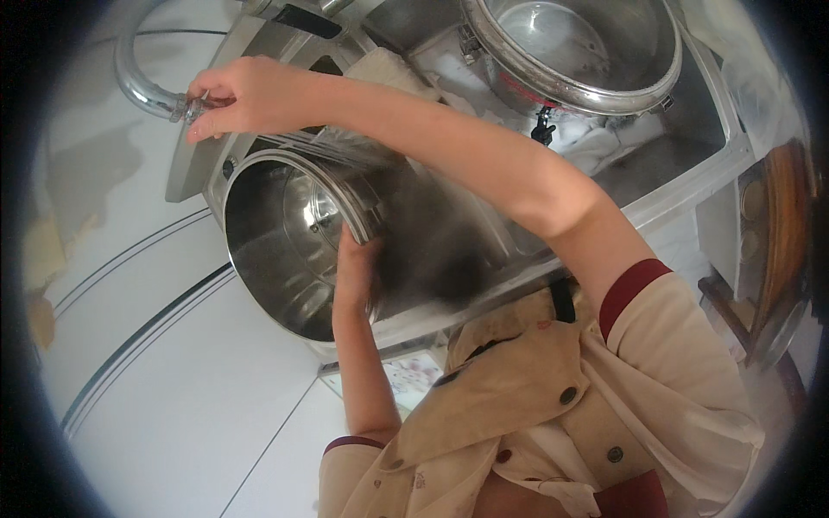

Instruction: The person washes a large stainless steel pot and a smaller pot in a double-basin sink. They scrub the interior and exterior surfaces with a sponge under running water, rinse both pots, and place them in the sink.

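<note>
My left hand (355, 269) grips the rim of a large stainless steel pot (278, 259). The pot is tipped on its side at the left sink basin, its mouth towards me and the left wall; the inside looks bare and shiny. Across the sink reaches my right arm, and my right hand (243, 97) holds the end of a curved chrome faucet spout (139, 87). Fine streams of water (324, 147) spray from there over the pot's outer side. Blur hides much of the basin below.
A second large steel pot (550, 45) with a black spigot (543, 126) stands in the right basin, among white suds (596, 139). A beige cloth (388, 71) lies on the divider between basins. White tiled wall (162, 375) borders the left; the sink's front rim (673, 188) runs before me.
</note>
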Demonstrator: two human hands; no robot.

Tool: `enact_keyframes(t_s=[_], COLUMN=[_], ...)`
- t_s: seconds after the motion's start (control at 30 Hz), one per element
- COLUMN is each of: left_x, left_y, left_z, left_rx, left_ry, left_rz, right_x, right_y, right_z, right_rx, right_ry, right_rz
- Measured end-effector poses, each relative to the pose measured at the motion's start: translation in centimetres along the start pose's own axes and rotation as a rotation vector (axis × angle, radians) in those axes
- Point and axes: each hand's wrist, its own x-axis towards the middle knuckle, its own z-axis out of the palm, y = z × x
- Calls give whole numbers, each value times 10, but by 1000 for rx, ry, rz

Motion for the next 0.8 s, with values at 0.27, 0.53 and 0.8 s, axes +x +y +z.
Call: enact_keyframes(t_s=[0.27,0.53,0.8], left_x=[-9,-19,-15], left_y=[-20,-38,15], left_z=[-24,-52,-53], left_rx=[301,414,327], left_ry=[-39,-186,-59], left_rz=[31,-82,171], right_x=[8,-18,-61], right_y=[13,42,115], right_z=[11,7,29], right_rx=[87,300,1277], right_ry=[3,-43,248], right_rz=[-19,392,704])
